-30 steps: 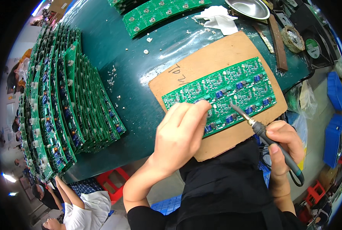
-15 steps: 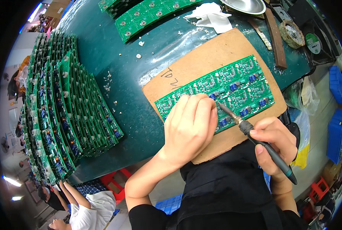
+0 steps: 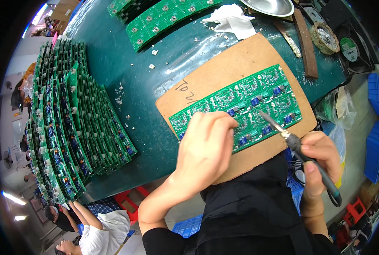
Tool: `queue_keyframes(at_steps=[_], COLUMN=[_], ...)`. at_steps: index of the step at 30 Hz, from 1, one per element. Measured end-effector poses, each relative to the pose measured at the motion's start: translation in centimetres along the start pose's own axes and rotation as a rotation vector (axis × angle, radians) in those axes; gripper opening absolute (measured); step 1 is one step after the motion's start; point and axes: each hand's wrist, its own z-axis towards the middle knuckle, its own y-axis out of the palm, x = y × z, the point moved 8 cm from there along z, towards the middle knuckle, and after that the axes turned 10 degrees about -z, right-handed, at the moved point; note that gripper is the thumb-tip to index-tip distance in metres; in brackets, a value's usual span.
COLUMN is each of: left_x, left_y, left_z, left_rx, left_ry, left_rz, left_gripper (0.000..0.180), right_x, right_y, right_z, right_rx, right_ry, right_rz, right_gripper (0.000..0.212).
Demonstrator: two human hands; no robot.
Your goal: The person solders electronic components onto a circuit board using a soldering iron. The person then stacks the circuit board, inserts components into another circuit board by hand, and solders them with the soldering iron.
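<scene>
circuit board panel (image 3: 264, 91), green and long, lies aslant on a flat brown board (image 3: 223, 70) on the teal worktop (image 3: 153, 131), right in front of the person. the left hand (image 3: 206, 146) rests over its near left part; its fingers are bunched together with the thumb side turned in toward the panel, and i cannot tell whether they pinch anything, since the hand hides its own tips. the right hand (image 3: 321, 157) has its thumb and fingers closed around the grip of a soldering iron (image 3: 295, 143), whose tip points at the middle of the panel; whether it touches is too fine to tell. as for progress, blue components (image 3: 255, 101) already sit across much of what shows of the panel, so the work on it looks well under way rather than just begun, though which joints are made cannot be read and the part beneath the left hand is hidden. to the left stands a large stack of similar boards (image 3: 81, 131), many with blue parts too; whether those are finished or waiting is unclear. more green panels (image 3: 168, 17) lie at the far edge, with no blue parts visible on them.
</scene>
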Motion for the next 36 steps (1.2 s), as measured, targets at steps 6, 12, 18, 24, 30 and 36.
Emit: queue_keyframes(at_steps=[6, 12, 18, 24, 30, 36], left_x=[0.7, 0.6, 1.0, 1.5, 2.1, 1.1], left_y=[-0.7, 2.5, 3.3, 3.4, 3.9, 2.0], left_z=[1.4, 2.7, 3.0, 3.2, 3.6, 3.9], left_rx=[0.048, 0.022, 0.063, 0.041, 0.022, -0.077], left_ry=[-0.12, 0.015, 0.077, 0.089, 0.149, -0.137], left_rz=[-0.101, -0.065, 0.113, 0.132, 0.268, -0.011], left_gripper=[0.016, 0.019, 0.019, 0.019, 0.016, 0.014], right_x=[1.2, 1.7, 1.2, 1.7, 2.5, 3.7], right_y=[-1.0, -0.2, 0.2, -1.1, -0.6, -4.3], right_z=[0.0, 0.3, 1.5, 1.2, 1.7, 1.0], right_rx=[-0.014, -0.066, -0.167, -0.072, -0.171, 0.1], right_ry=[0.029, 0.05, -0.049, -0.06, 0.029, 0.029], right_rz=[0.043, 0.031, -0.003, 0.015, 0.067, 0.083], right_gripper=[0.023, 0.021, 0.021, 0.022, 0.022, 0.023])
